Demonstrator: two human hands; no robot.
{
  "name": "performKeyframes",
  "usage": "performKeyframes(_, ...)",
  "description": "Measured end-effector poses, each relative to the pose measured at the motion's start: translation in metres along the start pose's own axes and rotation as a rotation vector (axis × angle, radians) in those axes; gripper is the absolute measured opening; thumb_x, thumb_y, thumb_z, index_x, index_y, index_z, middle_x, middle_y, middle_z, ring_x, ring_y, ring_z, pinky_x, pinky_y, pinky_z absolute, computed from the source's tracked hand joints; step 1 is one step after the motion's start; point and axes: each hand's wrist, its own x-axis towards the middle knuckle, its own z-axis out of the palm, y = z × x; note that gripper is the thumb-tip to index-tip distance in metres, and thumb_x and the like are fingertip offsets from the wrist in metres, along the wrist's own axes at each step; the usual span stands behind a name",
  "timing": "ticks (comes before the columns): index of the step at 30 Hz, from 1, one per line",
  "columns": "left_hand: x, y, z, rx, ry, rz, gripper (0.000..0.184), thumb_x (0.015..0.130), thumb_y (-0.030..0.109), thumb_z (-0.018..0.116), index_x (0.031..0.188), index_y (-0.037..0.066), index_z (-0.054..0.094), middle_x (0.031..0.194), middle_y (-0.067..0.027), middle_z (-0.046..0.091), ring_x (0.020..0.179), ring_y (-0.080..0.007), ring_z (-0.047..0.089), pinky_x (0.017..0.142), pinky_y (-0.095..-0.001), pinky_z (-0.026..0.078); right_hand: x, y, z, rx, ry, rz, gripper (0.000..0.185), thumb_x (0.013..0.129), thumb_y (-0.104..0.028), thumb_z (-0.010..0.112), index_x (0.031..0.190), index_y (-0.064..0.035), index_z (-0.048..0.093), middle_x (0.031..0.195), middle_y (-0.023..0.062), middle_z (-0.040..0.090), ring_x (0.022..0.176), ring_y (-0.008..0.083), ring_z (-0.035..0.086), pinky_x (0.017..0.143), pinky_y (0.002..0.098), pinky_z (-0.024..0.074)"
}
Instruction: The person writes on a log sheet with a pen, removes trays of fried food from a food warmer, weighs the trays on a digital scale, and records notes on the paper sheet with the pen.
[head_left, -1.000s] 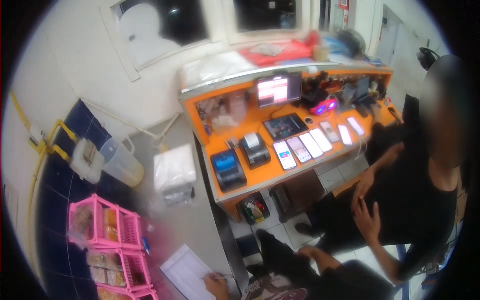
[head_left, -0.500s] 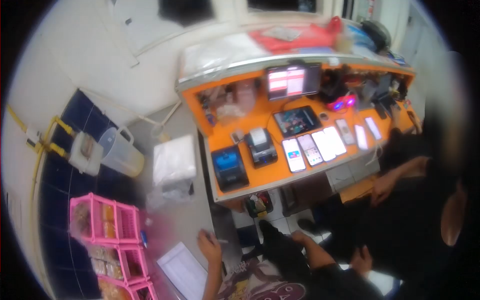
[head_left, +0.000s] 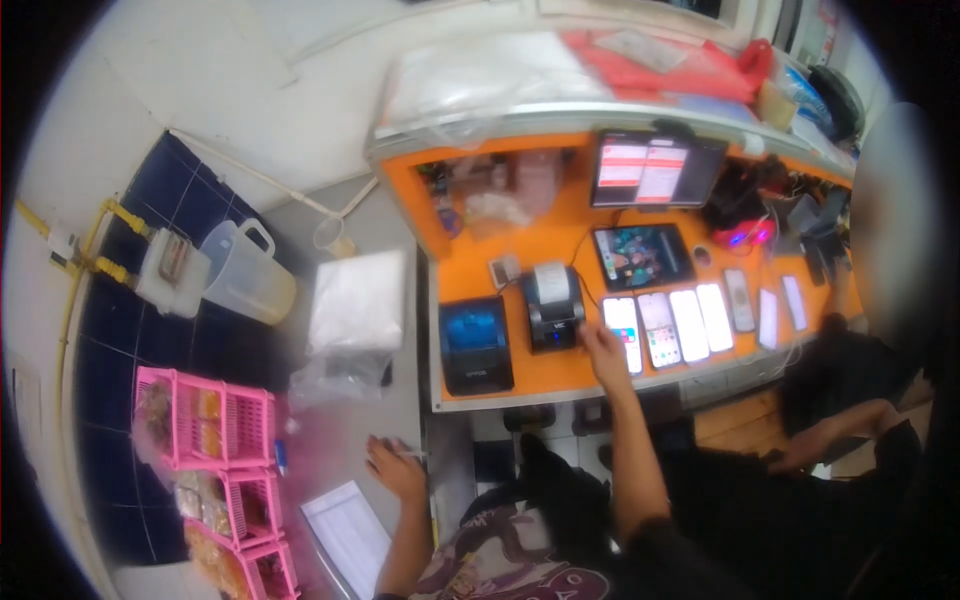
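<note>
My left hand rests on the grey metal counter, its fingers around a slim pale pen. Just below it lies a white sheet of paper with printed lines. My right hand is stretched over the orange desk, holding nothing that I can see. Its fingertips are between the small black receipt printer, which has white paper on top, and the leftmost lit phone; whether they touch either one I cannot tell. Left of that printer stands a black printer with a blue lid.
Several lit phones line the desk edge, below a tablet and a monitor. Pink baskets stand at left, near a plastic jug and a stack of plastic bags. A person in black sits at right, a hand visible.
My right hand has risen from beside my lap to the desk, between printer and phone. My left hand stays on the counter with the pen. The view has shifted slightly.
</note>
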Motion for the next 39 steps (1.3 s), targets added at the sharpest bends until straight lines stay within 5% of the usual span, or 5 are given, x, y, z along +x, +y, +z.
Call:
performKeyframes(3,0.000,-0.008,0.006,0.049,0.025,0.044,0.048,0.103,0.022,0.046,0.141,-0.005,0.040,0.133,-0.0222,0.056,0.138,-0.0372,0.041,0.116,-0.0565,0.020,0.076,-0.017,0.019,-0.317,0.223,-0.360,0.038,0.101,-0.031,0.057,0.098,0.0051,0.066,0.094,0.0228,0.067,0.092,0.0365,0.064,0.081,0.0434,0.0480)
performKeyframes(6,0.001,0.004,-0.001,0.052,0.004,0.029,0.048,0.102,0.022,0.047,0.142,-0.005,0.040,0.134,-0.0222,0.055,0.138,-0.0373,0.041,0.116,-0.0562,0.021,0.122,-0.014,0.033,-0.427,0.165,-0.271,0.049,0.104,-0.038,0.046,0.103,0.0055,0.067,0.101,0.0261,0.067,0.099,0.0424,0.063,0.088,0.0477,0.0471)
performKeyframes(25,0.003,0.008,-0.003,0.047,-0.026,-0.007,0.048,0.102,0.025,0.047,0.138,-0.006,0.043,0.141,-0.0253,0.050,0.138,-0.0391,0.041,0.115,-0.0556,0.023,0.125,-0.025,0.055,-0.544,0.143,0.042,0.062,0.106,-0.050,0.029,0.113,0.0027,0.060,0.107,0.0327,0.062,0.105,0.0491,0.059,0.092,0.0538,0.0454)
performKeyframes(32,0.003,0.004,0.001,0.103,0.005,0.001,0.050,0.102,0.025,0.048,0.140,-0.006,0.043,0.142,-0.0243,0.051,0.139,-0.0376,0.041,0.115,-0.0547,0.023,0.133,-0.004,0.051,-0.417,0.091,-0.023,0.069,0.106,-0.050,0.027,0.100,0.0057,0.067,0.097,0.0313,0.064,0.100,0.0445,0.062,0.090,0.0481,0.0458)
performKeyframes(39,0.003,0.001,0.002,0.079,0.002,-0.018,0.050,0.101,0.026,0.049,0.139,-0.006,0.043,0.144,-0.0244,0.049,0.139,-0.0371,0.040,0.116,-0.0547,0.023,0.126,0.002,0.050,-0.254,0.181,-0.194,0.057,0.107,-0.040,0.036,0.104,0.0072,0.067,0.115,0.0260,0.061,0.110,0.0376,0.058,0.099,0.0416,0.0425)
